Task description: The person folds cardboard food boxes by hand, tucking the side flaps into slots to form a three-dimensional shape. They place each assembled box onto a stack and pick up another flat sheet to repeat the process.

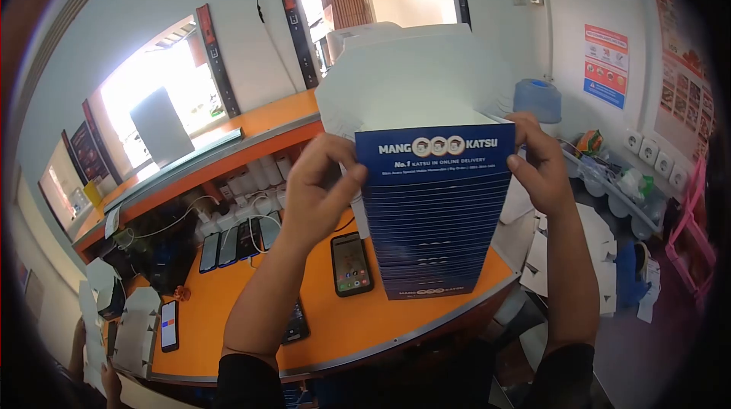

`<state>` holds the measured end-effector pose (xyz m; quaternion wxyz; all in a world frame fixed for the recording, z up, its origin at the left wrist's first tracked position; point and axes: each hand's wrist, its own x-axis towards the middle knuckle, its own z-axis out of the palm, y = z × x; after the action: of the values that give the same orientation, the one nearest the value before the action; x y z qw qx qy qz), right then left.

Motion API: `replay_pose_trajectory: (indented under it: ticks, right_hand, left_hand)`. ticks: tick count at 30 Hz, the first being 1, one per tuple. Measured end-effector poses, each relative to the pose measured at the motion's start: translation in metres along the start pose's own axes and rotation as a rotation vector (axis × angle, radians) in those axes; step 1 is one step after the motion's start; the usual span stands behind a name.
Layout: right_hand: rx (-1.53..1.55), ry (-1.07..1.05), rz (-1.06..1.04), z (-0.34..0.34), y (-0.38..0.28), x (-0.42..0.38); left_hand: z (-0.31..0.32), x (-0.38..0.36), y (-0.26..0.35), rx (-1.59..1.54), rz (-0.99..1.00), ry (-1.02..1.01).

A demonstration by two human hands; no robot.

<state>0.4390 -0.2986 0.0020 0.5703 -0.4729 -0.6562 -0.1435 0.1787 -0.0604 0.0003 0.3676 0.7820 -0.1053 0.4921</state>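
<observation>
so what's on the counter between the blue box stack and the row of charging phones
In the head view, one phone lies face-up on the orange counter, partly under the left forearm.

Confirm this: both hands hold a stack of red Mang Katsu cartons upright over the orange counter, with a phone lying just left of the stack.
Wrong colour. The head view shows the stack of Mang Katsu cartons is dark blue, not red. The rest stands: left hand and right hand hold it upright over the orange counter, a phone just left.

Orange counter under bright windows and white walls.
</observation>
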Motion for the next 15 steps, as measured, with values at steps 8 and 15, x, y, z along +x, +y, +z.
replay_pose_trajectory:
  ticks: [8,15]
  right_hand:
    - [-0.005,-0.004,0.004,-0.002,-0.001,-0.001]
    - [-0.021,-0.039,-0.004,-0.008,-0.001,-0.001]
  left_hand:
    - [0.001,0.007,0.012,0.22,0.087,-0.107]
    - [-0.015,0.02,0.014,0.309,0.089,-0.297]
